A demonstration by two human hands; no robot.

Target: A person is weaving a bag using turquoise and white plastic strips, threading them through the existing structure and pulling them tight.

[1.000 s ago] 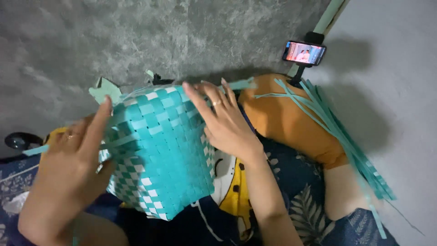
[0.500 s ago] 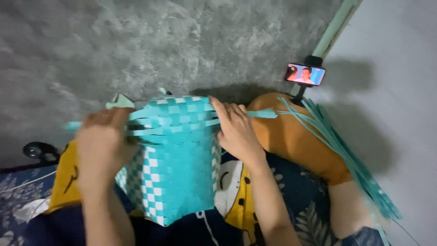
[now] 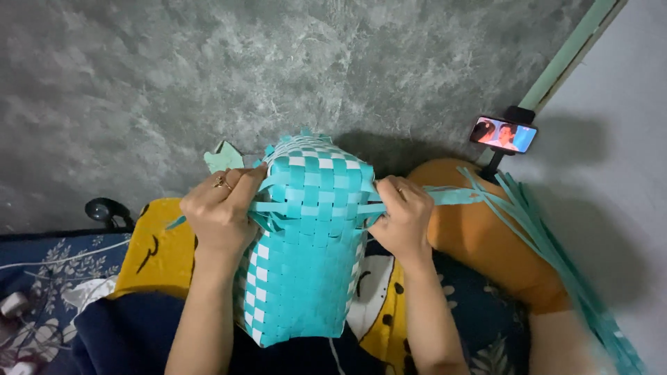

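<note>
A teal and white woven basket (image 3: 306,257) rests on my lap, its bottom turned up and away from me. My left hand (image 3: 221,212) grips its left side, fingers pinched on a loose teal strip (image 3: 313,207) that runs across the weave. My right hand (image 3: 403,219) holds the basket's right side and pinches the same strip where it leaves toward the right. A ring shows on each hand.
A bundle of long teal strips (image 3: 556,236) fans over an orange cushion (image 3: 486,236) to my right. A phone on a stand (image 3: 503,134) plays video by the wall. A yellow and blue patterned cloth (image 3: 149,257) covers the floor below; a grey marbled floor lies beyond.
The basket has been turned more upright and centred. Both hands slid from its top face to its two sides, and a strip now lies taut across it.
</note>
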